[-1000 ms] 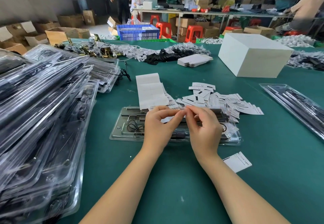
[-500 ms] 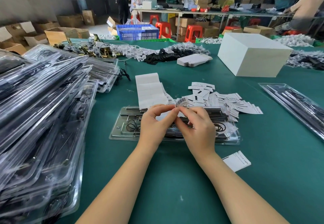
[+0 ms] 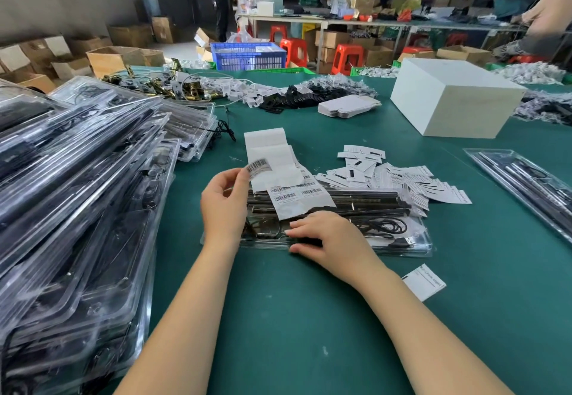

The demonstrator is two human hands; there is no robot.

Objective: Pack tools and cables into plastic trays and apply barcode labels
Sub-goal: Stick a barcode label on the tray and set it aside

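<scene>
Holding, left hand (image 3: 223, 209): pinches small white barcode label (image 3: 258, 166), raised above tray.
Right hand (image 3: 328, 238): fingers relaxed, resting on clear plastic tray (image 3: 414, 244) on green bench (image 3: 294, 317).
Label sheet (image 3: 297, 199): just beyond right hand.

white box (image 3: 455, 97), blue crate (image 3: 247, 56), red stools (image 3: 294, 49)

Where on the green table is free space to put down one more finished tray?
Bare green table lies between the forearms, below the clear plastic tray. Another bare patch lies between the white box and the loose paper tags. The left side is crowded by the stacked clear trays.
</scene>
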